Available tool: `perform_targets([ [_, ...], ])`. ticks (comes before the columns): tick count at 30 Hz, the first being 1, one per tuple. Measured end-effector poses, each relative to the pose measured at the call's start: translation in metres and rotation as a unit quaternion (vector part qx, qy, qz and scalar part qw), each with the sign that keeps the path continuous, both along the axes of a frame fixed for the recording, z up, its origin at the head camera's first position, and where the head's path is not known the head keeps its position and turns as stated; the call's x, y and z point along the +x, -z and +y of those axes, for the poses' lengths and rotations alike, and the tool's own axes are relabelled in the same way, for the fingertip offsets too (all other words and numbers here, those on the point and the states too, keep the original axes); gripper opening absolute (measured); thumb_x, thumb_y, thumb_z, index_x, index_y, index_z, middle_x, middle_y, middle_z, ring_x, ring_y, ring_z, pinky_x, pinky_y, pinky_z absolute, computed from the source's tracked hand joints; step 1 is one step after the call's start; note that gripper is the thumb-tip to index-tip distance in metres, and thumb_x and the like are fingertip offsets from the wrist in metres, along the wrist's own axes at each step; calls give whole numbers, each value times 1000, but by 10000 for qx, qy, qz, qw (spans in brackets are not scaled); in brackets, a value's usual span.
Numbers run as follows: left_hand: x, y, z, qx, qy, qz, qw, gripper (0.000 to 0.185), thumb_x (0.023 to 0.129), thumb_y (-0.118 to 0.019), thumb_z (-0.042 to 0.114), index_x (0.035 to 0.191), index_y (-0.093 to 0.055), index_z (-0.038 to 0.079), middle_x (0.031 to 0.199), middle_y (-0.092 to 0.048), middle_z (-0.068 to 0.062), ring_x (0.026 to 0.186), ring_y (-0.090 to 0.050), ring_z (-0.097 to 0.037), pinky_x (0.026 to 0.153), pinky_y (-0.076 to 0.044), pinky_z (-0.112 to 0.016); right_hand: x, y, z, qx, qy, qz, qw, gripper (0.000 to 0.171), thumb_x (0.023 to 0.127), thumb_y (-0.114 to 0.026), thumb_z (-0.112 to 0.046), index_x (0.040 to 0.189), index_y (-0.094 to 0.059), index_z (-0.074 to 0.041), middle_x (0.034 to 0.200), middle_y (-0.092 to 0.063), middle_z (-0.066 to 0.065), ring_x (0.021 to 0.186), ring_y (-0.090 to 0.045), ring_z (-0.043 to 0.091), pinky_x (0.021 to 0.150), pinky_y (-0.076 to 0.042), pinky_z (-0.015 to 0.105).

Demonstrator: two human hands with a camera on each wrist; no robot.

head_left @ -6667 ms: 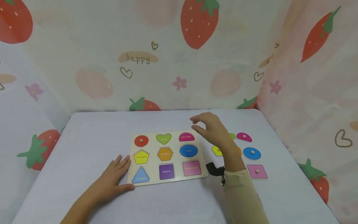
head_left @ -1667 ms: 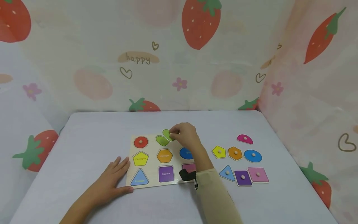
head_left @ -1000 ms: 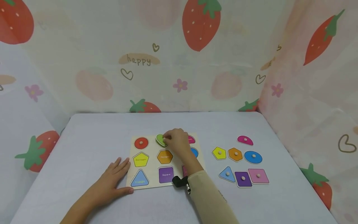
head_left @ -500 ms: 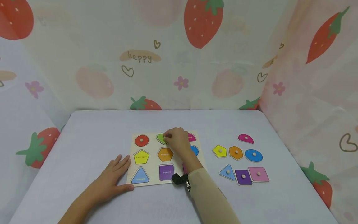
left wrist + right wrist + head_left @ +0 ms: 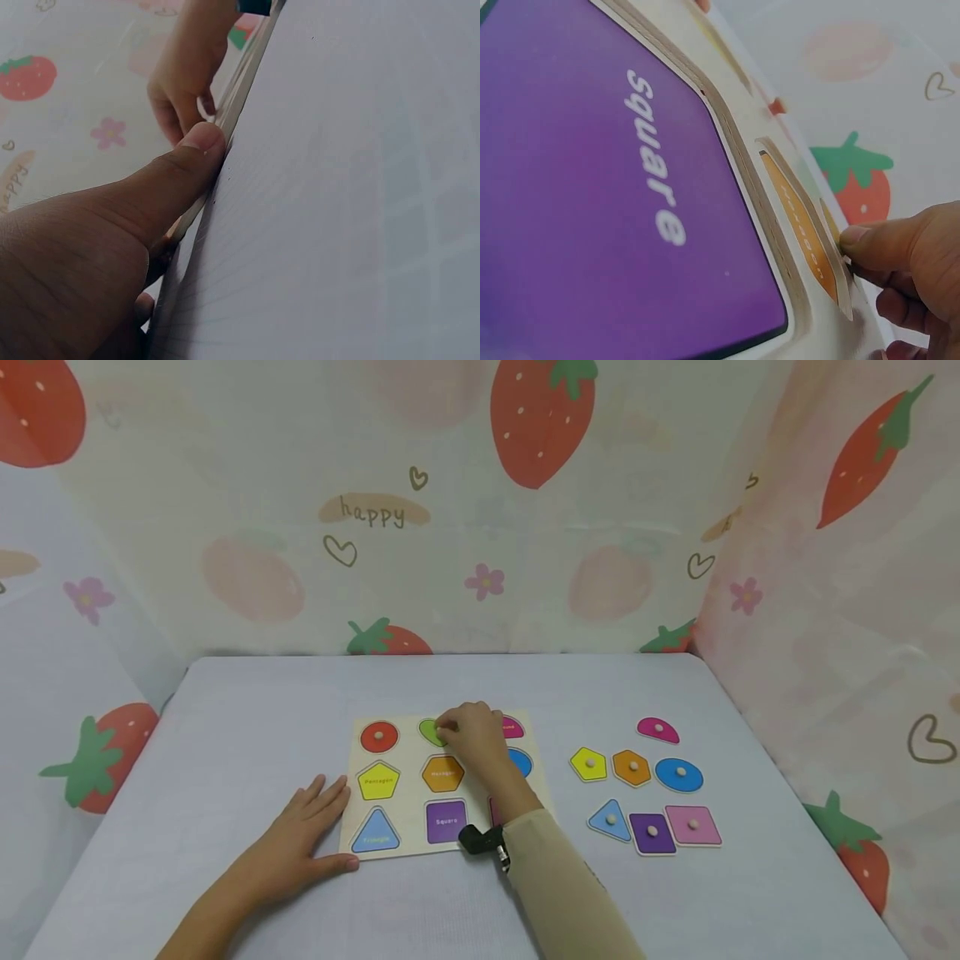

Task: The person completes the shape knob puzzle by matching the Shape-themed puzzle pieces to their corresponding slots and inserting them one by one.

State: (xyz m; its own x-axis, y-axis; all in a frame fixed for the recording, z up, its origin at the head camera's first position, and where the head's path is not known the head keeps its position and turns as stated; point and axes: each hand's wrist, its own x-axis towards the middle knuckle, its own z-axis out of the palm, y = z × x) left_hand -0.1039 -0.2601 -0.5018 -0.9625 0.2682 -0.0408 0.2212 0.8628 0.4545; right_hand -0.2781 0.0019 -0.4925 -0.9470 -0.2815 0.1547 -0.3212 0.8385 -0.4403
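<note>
A cream wooden shape-puzzle board (image 5: pixel 410 814) lies on the white table. My right hand (image 5: pixel 478 739) pinches the green heart puzzle piece (image 5: pixel 428 731), which sits at the heart recess in the board's back row; the fingers cover its knob and right part. In the right wrist view, thumb and fingers of the right hand (image 5: pixel 904 259) meet just beyond the orange hexagon recess (image 5: pixel 802 225). My left hand (image 5: pixel 296 835) rests at the board's left edge, fingers straight, the thumb by the near corner. The red circle piece (image 5: pixel 379 737) sits in its recess, knob up.
Right of the board lie loose knobbed pieces: a pink half round (image 5: pixel 657 730), yellow pentagon (image 5: pixel 583 767), orange hexagon (image 5: pixel 626 770), blue oval (image 5: pixel 679 777), light blue triangle (image 5: pixel 609 821), purple square (image 5: pixel 653 837) and pink rectangle (image 5: pixel 693 825). A strawberry-print curtain (image 5: pixel 480 527) surrounds the table.
The right hand brought the green heart from the loose pieces over to the heart recess, where its tilt has gone and it now lies flatter. The left hand has stayed at the board's edge.
</note>
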Motion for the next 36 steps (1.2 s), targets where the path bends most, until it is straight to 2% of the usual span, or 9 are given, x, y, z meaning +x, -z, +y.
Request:
perform_targets([
  [7, 0, -1, 0, -8, 15, 0, 10000, 108, 77, -72, 74, 160, -37, 13, 169, -29, -6, 157, -15, -41, 123, -20, -65, 1, -3, 0, -30, 35, -146, 9999, 18, 96, -74, -32, 110, -82, -24, 94, -77, -9, 97, -59, 16, 89, -42, 41],
  [22, -2, 5, 0, 75, 15, -75, 9999, 110, 76, -75, 72, 161, -35, 14, 170, -27, -3, 158, -11, -37, 124, -18, -63, 2, -4, 2, -237, 79, -301, 9992, 18, 96, -73, -31, 111, -81, -22, 92, -74, -10, 95, -58, 15, 89, -40, 40],
  [29, -1, 4, -1, 100, 66, 77, 9999, 109, 77, -72, 74, 160, -37, 13, 169, -29, -6, 157, -13, -40, 122, -19, -65, 3, -11, 3, -323, 167, -366, 9987, 21, 95, -75, -31, 113, -80, -21, 93, -74, -9, 98, -59, 17, 98, -42, 44],
  [36, -1, 2, 1, 137, 69, 97, 9998, 107, 78, -74, 72, 159, -38, 13, 168, -31, -6, 157, -15, -40, 122, -20, -65, 4, -22, 9, -312, 26, -257, 9992, 22, 94, -76, -29, 115, -79, -22, 98, -76, -9, 100, -59, 19, 94, -42, 43],
])
